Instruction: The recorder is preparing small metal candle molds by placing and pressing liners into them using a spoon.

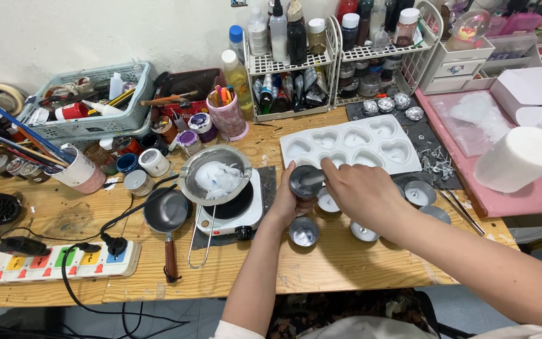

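left hand (285, 199) grips a small metal cup (304, 182) while right hand (360, 194) pinches something inside it; tilting could spill onto the wooden table (346, 257).

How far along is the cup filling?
Done: white wax sits melted in the pan on the hotplate; several small cups hold white fill. In hand: left hand holds a metal cup, right hand works inside it. Left: heart mould looks unfilled.

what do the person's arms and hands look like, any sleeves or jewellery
Both forearms are bare, and no gloves, rings, watch or bracelets show on the left hand or the right hand. Light, whitish fabric, apparently short sleeves, shows only at the bottom edge of the picture. Fingernails are too small to judge.
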